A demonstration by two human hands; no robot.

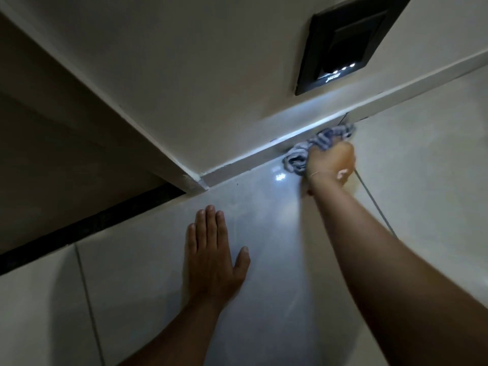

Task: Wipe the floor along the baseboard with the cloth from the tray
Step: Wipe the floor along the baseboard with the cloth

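Observation:
A crumpled blue-and-white cloth (317,147) lies pressed on the glossy tiled floor (264,260) right against the pale baseboard (237,165). My right hand (331,166) is closed over the cloth, arm stretched forward; the hand looks motion-blurred. My left hand (211,257) rests flat on the floor tile, fingers together and pointing toward the wall, holding nothing. The tray is not in view.
A black wall-mounted night light (343,43) with small white LEDs shines down on the baseboard. The wall ends at a corner (196,184) on the left, with a dark strip (87,223) of floor and a shadowed opening beyond. Tile grout lines cross the floor.

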